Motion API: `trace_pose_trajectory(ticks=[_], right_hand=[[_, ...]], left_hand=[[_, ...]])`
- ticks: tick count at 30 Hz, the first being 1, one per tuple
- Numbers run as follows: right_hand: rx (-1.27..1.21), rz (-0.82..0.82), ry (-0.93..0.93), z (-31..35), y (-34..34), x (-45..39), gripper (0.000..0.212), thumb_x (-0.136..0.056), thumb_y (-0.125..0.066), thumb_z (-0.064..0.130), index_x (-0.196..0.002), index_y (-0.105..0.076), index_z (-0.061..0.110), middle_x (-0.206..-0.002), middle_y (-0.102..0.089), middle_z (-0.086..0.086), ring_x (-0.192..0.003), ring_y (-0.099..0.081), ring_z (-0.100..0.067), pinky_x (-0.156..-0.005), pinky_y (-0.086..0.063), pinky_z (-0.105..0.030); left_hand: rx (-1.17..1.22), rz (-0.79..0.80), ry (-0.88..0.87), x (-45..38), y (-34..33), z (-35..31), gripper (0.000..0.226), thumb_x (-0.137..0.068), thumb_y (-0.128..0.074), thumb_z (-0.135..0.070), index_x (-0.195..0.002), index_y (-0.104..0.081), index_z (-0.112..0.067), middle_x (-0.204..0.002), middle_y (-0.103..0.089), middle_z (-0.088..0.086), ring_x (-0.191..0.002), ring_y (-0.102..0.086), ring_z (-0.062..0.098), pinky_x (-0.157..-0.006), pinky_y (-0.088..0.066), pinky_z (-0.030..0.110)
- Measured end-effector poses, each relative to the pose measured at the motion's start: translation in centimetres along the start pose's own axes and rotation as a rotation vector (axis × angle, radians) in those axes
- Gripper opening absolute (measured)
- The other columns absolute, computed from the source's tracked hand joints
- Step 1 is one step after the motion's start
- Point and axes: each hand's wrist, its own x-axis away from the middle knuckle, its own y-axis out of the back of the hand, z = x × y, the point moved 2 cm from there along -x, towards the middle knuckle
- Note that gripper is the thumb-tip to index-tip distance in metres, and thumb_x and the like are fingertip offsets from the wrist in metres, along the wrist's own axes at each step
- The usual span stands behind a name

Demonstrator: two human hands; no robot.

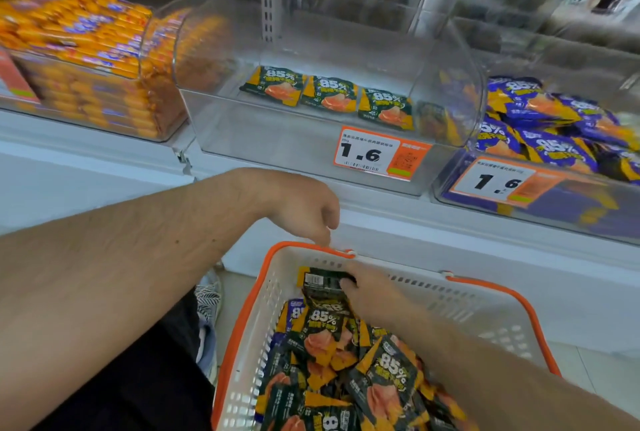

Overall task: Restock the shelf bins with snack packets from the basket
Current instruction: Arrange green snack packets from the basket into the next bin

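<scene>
A white basket (460, 306) with an orange rim sits low in front of me, filled with several dark green and orange snack packets (349, 361). My right hand (370, 288) reaches into it and grips a bunch of green packets (322, 287) at the far end. My left hand (304, 209) hovers over the basket's far rim with fingers loosely curled, and whether it touches the rim is unclear. Above, the clear middle shelf bin (294, 139) holds three green packets (329, 94) laid in a row.
A bin of orange stick snacks (86, 60) stands to the left, and a bin of purple packets (554, 139) to the right. Orange price tags reading 1.6 (379, 153) hang on the bin fronts. More clear bins sit on the shelf above.
</scene>
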Motion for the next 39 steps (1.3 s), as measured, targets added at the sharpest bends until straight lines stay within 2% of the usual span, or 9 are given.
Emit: trace_pose_trajectory(ticks=[6,12,16,21,26,28,31,35,39], right_hand=[[-0.11,0.002,0.101,5.3,8.5,1.7,0.014,-0.103,-0.045,0.022,-0.094,-0.053,0.016,-0.076,-0.058,-0.004,-0.065,-0.067,-0.022,-0.07,-0.054,-0.039],[-0.5,0.048,0.12,9.0,13.6,4.0,0.013,-0.103,-0.047,0.013,-0.101,-0.057,0.005,-0.092,-0.062,-0.022,-0.042,-0.06,-0.019,-0.051,-0.043,-0.03],[-0.722,0.094,0.109,10.8,15.1,5.3,0.008,-0.101,-0.051,0.011,-0.098,-0.059,0.011,-0.091,-0.067,-0.014,-0.041,-0.059,-0.016,-0.054,-0.04,-0.032],[-0.738,0.089,0.14,13.7,18.1,6.0,0.008,-0.09,-0.062,0.009,-0.097,-0.067,0.011,-0.08,-0.069,-0.007,-0.041,-0.053,-0.014,-0.046,-0.043,-0.023],[-0.81,-0.308,0.328,17.6,25.5,7.1,0.009,-0.088,-0.063,0.006,-0.08,-0.058,0.008,-0.052,-0.055,-0.004,-0.036,-0.053,-0.015,-0.038,-0.041,-0.02],[-0.725,-0.505,0.403,18.3,27.2,6.2,0.012,-0.088,-0.068,0.011,-0.081,-0.06,0.006,-0.061,-0.057,-0.009,-0.043,-0.061,-0.018,-0.045,-0.048,-0.029],[-0.139,-0.632,0.357,18.0,26.2,2.7,0.027,-0.092,-0.066,0.024,-0.076,-0.07,0.004,-0.06,-0.064,-0.007,-0.055,-0.058,-0.015,-0.057,-0.044,-0.029],[0.246,-0.333,0.249,18.2,22.0,-2.2,0.027,-0.098,-0.054,0.027,-0.087,-0.073,0.011,-0.07,-0.057,-0.009,-0.076,-0.053,-0.024,-0.059,-0.035,-0.031],[0.198,-0.071,0.074,19.6,19.5,-5.1,0.017,-0.098,-0.044,0.009,-0.094,-0.061,0.007,-0.103,-0.065,-0.017,-0.099,-0.061,-0.026,-0.072,-0.04,-0.033]], left_hand=[[0.063,-0.063,0.031,2.3,1.8,0.8,0.059,-0.085,-0.071,-0.045,-0.135,-0.049,-0.025,-0.132,-0.056,-0.01,-0.122,-0.053,0.012,-0.102,-0.044,0.031],[0.428,-0.272,-0.078,4.3,3.2,1.8,0.022,-0.08,-0.079,-0.015,-0.096,-0.064,-0.019,-0.086,-0.069,-0.004,-0.067,-0.061,0.01,-0.057,-0.045,0.023],[0.569,-0.446,-0.168,5.8,4.3,2.1,0.02,-0.079,-0.079,-0.005,-0.088,-0.064,-0.014,-0.071,-0.068,-0.014,-0.052,-0.056,-0.001,-0.051,-0.044,0.017],[0.722,-0.843,-0.345,8.1,6.0,1.9,0.016,-0.084,-0.073,-0.004,-0.081,-0.064,-0.017,-0.071,-0.07,-0.007,-0.062,-0.062,0.009,-0.062,-0.052,0.026],[1.021,-1.428,-0.264,9.7,7.8,4.5,0.033,-0.093,-0.048,-0.037,-0.07,-0.061,-0.017,-0.06,-0.059,-0.007,-0.06,-0.057,0.007,-0.066,-0.05,0.026],[0.815,-1.539,-0.085,9.3,7.8,6.8,0.035,-0.092,-0.044,-0.038,-0.069,-0.058,-0.015,-0.064,-0.056,-0.002,-0.068,-0.06,0.018,-0.07,-0.051,0.038],[0.398,-1.593,0.125,8.4,7.4,9.3,0.032,-0.089,-0.041,-0.032,-0.067,-0.057,-0.015,-0.065,-0.053,0.0,-0.071,-0.053,0.026,-0.064,-0.04,0.038],[0.243,-1.537,0.381,7.0,6.4,11.1,0.029,-0.085,-0.052,-0.035,-0.092,-0.071,-0.013,-0.111,-0.063,0.013,-0.106,-0.05,0.039,-0.091,-0.037,0.044],[0.256,-1.464,0.47,7.0,6.0,11.2,0.02,-0.09,-0.063,-0.034,-0.107,-0.067,-0.023,-0.133,-0.052,0.0,-0.126,-0.036,0.029,-0.102,-0.025,0.041]])
